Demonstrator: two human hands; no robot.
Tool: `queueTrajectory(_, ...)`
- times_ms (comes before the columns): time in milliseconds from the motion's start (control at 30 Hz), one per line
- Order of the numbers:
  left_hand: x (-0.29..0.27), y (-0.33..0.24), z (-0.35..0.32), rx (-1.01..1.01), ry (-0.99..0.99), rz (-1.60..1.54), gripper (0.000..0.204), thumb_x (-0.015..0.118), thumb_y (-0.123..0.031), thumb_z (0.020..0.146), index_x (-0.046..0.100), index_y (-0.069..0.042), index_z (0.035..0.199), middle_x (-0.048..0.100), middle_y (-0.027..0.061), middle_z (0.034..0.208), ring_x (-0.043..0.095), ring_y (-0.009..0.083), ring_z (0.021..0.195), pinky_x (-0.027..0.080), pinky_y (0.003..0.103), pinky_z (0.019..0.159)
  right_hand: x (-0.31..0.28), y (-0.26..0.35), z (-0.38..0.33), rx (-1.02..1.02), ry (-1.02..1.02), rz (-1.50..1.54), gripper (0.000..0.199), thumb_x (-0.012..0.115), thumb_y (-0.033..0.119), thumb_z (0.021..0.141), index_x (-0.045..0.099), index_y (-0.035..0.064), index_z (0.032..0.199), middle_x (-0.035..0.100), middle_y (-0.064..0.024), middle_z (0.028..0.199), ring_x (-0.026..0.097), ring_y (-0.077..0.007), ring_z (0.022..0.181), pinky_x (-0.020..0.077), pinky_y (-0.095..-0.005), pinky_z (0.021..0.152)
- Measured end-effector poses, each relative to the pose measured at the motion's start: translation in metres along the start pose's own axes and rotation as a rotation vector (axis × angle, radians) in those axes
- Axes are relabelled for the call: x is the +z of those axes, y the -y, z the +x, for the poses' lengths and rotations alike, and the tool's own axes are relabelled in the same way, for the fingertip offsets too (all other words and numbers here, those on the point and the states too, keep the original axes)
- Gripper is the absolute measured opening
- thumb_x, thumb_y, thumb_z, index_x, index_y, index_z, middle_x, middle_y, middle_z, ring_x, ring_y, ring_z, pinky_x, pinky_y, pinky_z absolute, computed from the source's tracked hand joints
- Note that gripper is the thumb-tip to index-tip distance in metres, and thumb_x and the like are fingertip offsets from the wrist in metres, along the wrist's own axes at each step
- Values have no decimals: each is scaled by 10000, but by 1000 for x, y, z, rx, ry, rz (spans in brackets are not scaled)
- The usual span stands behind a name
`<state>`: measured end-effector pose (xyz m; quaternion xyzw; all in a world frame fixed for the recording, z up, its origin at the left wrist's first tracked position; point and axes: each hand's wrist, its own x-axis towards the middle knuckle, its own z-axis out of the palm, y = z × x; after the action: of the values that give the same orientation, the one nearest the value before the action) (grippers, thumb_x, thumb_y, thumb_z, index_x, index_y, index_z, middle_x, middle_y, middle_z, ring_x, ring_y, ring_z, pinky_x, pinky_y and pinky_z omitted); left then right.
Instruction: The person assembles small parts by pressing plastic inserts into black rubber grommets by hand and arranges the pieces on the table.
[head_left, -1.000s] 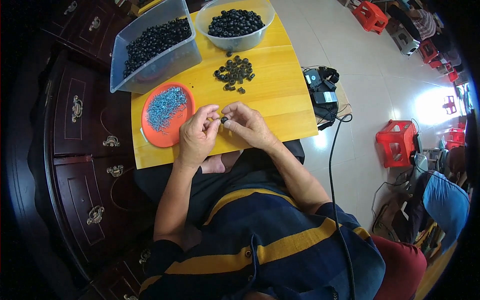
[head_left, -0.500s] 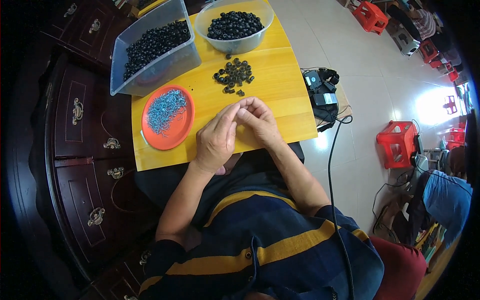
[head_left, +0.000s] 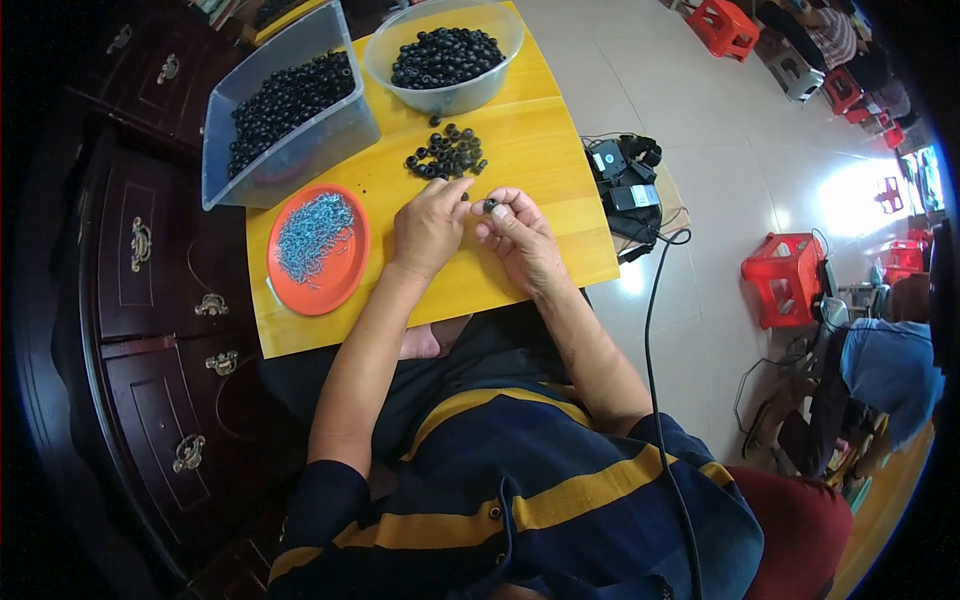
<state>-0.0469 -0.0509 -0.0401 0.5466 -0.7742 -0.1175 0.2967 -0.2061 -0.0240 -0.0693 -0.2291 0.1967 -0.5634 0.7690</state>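
My right hand (head_left: 525,245) is closed over the yellow board, pinching a small round black bead-like piece (head_left: 490,205) between thumb and fingers. Just left of it, my left hand (head_left: 428,228) has its thumb and forefinger stretched apart toward the right. A small dark piece (head_left: 465,197) shows by those fingertips; they do not visibly grip it. Beyond the hands lies a loose group of similar black pieces (head_left: 445,152), some with a hole through them. An orange-red plate (head_left: 345,272) on the left carries a heap of small silvery-blue screw-like parts (head_left: 312,235).
A translucent rectangular bin (head_left: 335,142) and a round translucent bowl (head_left: 450,98), both holding black pieces, stand at the back of the yellow board (head_left: 565,250). Black devices with cables (head_left: 630,190) lie to the right. Dark drawers (head_left: 150,240) flank the left; red stools (head_left: 785,285) stand right.
My hands have come apart from each other. The black piece in my right hand now shows, and my left fingers have stretched toward the loose pieces. The whole view has shifted slightly.
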Motion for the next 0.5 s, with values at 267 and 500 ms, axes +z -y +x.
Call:
queueTrajectory(267, -3, 7, -7, 0, -65, -99, 151, 676, -19, 851, 664, -45, 1000, 681, 124, 903, 688, 314, 793, 553, 373, 694, -3, -3, 3, 16, 6, 34, 170, 623, 129, 994, 572, 90, 1152, 665, -72, 1079, 622, -146, 896, 526, -285, 846)
queueTrajectory(500, -21, 8, -46, -354, -130, -671, 94, 657, 0, 913, 655, 5, 1007, 718, 75, 876, 702, 109, 739, 545, 250, 664, 4, -3, 2, 20, -26, -61, 175, 621, 122, 996, 579, 82, 1162, 657, -67, 1066, 617, -129, 900, 526, -264, 835)
